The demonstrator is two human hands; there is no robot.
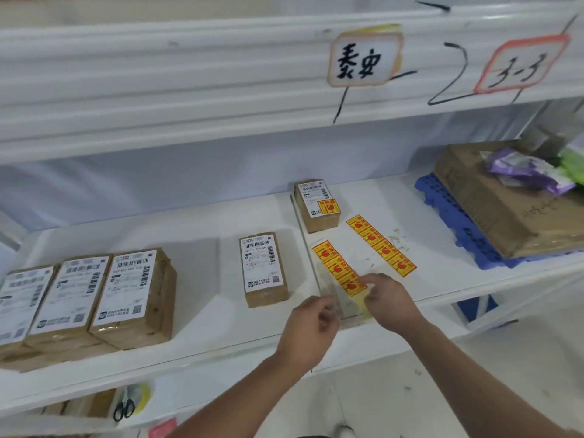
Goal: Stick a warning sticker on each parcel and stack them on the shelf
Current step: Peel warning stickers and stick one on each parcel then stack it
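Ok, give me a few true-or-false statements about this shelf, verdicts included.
1. The far parcel carries a yellow warning sticker. True.
2. The middle parcel carries one too. False: it shows only its white label.
3. Two sticker strips lie on the shelf. True: a near strip and a far strip.
4. The scissors lie beside the strips. False: they lie lower down, under the shelf.
5. The right hand pinches the near strip's end. True.

The parcels point(268, 295) are showing brown cardboard with a glossy wrap and matt paper labels point(259, 263), the stickers point(380, 245) are looking smooth, the shelf point(221, 311) is looking smooth and painted, the pallet point(455, 222) gridded plastic.
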